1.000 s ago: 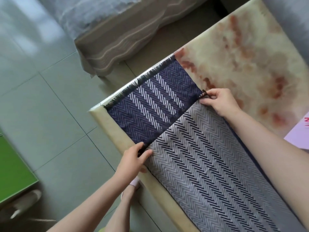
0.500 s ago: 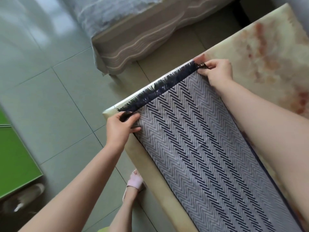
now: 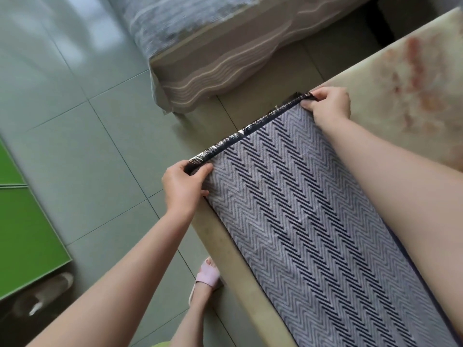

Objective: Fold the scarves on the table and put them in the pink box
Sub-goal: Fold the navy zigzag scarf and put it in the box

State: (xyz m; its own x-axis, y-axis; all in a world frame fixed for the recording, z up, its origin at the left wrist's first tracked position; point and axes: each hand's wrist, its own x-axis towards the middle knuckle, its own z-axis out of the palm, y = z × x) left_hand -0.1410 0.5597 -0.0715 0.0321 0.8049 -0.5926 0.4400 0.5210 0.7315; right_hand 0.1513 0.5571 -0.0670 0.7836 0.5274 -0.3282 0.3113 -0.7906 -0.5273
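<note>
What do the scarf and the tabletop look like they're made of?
The scarf looks like soft woven fabric, maybe wool or a blend: matte herringbone weave in grey and navy, with a dark fringed end. The tabletop looks like polished stone or a marble-look laminate: cream with rusty veins and a slight sheen.

Pale grey-green glossy floor tiles (image 3: 75, 121) spread below me. At my far left lies a bright green glossy panel (image 3: 27, 234), and near its closest corner sits a blurred grey shoe (image 3: 42, 294). Ahead stands a low couch draped in grey and beige wavy-striped cloth (image 3: 213, 58). My foot wears a pink open-toed slipper (image 3: 208, 276).
</note>
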